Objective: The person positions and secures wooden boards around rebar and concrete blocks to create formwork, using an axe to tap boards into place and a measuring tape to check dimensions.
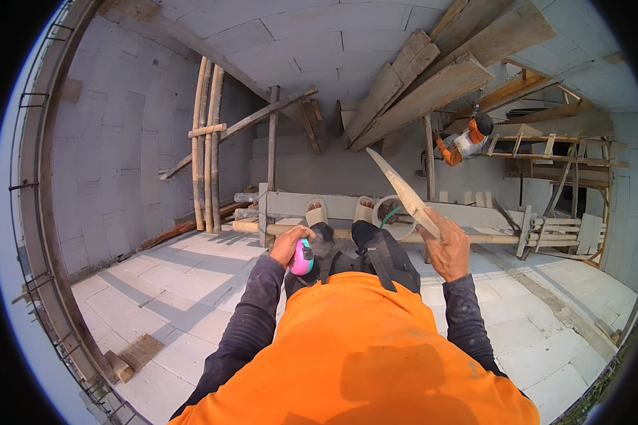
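Observation:
My left hand (290, 243) is closed around a pink and teal tape measure (302, 259) in front of my left thigh. To the right, my right hand (448, 246) grips a light, flat piece of wood (403, 190) by its near end. The wood narrows to a point at its far end and slants up to the left. Behind it is a round pale bucket (398, 225) with something green inside, partly covered by the wood. My feet in beige sandals (317, 212) rest on a plank (294, 203).
Bamboo poles (207, 142) and crossed timbers (271, 134) stand at the left. Long boards (432, 92) lean at the far side. Below at the right, a co-worker (468, 143) in orange sleeves is near wooden scaffolding (553, 156). A rebar frame (32, 156) runs along the left edge.

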A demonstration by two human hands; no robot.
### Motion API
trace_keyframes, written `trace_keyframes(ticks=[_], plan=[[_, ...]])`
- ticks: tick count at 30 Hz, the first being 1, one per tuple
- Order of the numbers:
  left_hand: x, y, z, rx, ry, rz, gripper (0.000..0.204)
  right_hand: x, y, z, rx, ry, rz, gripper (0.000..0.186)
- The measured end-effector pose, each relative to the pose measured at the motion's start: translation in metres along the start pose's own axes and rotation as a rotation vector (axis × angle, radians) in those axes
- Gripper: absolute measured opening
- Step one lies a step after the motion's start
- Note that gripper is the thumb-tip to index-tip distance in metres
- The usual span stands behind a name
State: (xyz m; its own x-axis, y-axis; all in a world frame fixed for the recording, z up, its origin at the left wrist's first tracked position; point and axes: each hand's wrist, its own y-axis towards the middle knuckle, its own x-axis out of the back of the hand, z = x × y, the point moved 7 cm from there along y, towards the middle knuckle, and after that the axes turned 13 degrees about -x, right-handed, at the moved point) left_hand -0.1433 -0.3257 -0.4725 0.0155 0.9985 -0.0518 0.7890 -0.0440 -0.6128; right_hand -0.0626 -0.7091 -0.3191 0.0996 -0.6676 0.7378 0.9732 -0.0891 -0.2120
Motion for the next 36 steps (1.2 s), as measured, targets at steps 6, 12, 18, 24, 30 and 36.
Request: trace_keyframes(ticks=[6,12,18,24,30,36], plan=[[-0.05,0.015,-0.035,0.149,-0.031,0.174,0.064,-0.044,-0.008,0.048,0.344,-0.225,0.304,0.058],[-0.048,0.026,0.004,0.279,-0.213,0.011,0.063,-0.094,-0.022,0.083,0.492,-0.299,0.519,0.061],[-0.022,0.016,0.066,0.359,-0.619,-0.083,0.049,-0.141,-0.029,0.101,0.519,-0.206,0.577,0.056],[-0.004,0.014,0.082,0.38,-0.674,-0.221,0.042,-0.168,-0.029,0.099,0.394,-0.098,0.637,0.055],[0.012,0.008,0.059,0.327,-0.6,-0.222,0.042,-0.176,-0.016,0.088,0.232,-0.006,0.607,0.051],[0.053,0.002,0.053,0.267,-0.49,-0.277,0.044,-0.169,0.002,0.043,-0.073,-0.009,0.481,0.048]])
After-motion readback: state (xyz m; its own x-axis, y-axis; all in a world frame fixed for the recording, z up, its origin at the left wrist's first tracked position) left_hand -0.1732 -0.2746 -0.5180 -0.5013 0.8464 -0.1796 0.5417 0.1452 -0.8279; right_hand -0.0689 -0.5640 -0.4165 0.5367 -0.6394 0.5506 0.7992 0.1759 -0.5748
